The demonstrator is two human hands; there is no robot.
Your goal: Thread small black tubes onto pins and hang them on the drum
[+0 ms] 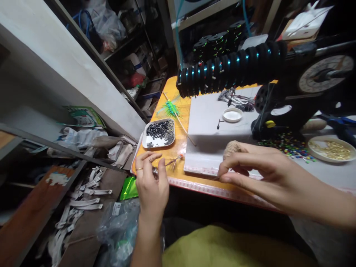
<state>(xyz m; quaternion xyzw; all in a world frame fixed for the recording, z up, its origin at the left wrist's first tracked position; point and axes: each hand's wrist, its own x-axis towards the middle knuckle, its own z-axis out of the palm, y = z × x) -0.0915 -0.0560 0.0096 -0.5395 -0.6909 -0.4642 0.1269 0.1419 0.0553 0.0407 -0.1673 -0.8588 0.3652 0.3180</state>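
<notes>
My left hand is at the near left edge of the yellow table, fingers curled, with a small dark item partly hidden between thumb and fingers. Beside its fingertips lies a small bundle of thin brown strands with an orange tip. My right hand pinches something very thin over the front edge of the white board; one of its fingers wears a beige wrap. A white tray of black and grey small parts sits just beyond my left hand.
A black machine with a ringed cylinder stands at the back right. Colourful beads, a dish of gold pieces, a small white dish and a stick with green bristles lie around. Shelves stand behind.
</notes>
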